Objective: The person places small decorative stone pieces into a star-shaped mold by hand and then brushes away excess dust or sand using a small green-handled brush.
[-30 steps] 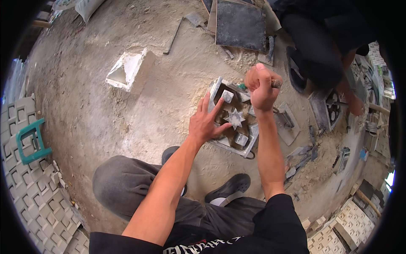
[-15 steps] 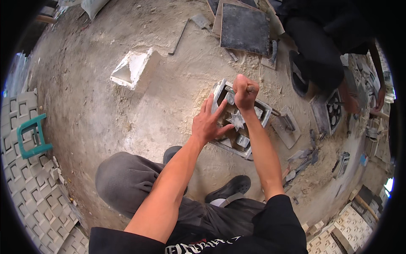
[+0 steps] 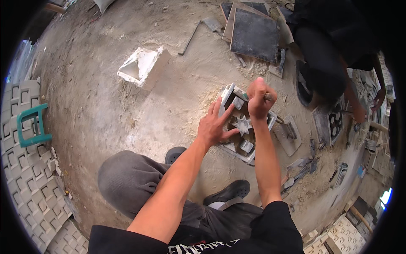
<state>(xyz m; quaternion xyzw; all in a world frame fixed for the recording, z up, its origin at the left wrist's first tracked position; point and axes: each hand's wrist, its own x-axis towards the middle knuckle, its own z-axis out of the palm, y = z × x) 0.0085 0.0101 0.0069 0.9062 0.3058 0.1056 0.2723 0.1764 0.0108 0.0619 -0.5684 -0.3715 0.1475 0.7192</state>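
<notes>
A metal mould (image 3: pixel 229 89) lies on the floor in front of me, with a star-shaped piece (image 3: pixel 242 125) in its middle and pale blocks (image 3: pixel 246 146) around it. My left hand (image 3: pixel 212 127) rests over its left side, fingers spread, gripping nothing. Above the far right part of the mould, my right hand (image 3: pixel 259 99) is closed in a fist around a short rounded handle (image 3: pixel 269 97). A bar-like part (image 3: pixel 241 93) shows to the left of that fist; whether it belongs to the handled tool or to the mould, I cannot tell.
A hand float (image 3: pixel 289 134) lies right of the mould. Dark square boards (image 3: pixel 255 35) are stacked beyond it. A white block (image 3: pixel 144 65) stands at the far left. A co-worker (image 3: pixel 323 63) crouches at right by another mould (image 3: pixel 327 127). At left are a green stool (image 3: pixel 34 125) and stacked blocks (image 3: pixel 36 186).
My view has shifted slightly, so the floor things sit a little further right. My right fist has tilted and moved a little rightward over the mould; my left hand keeps its place on it.
</notes>
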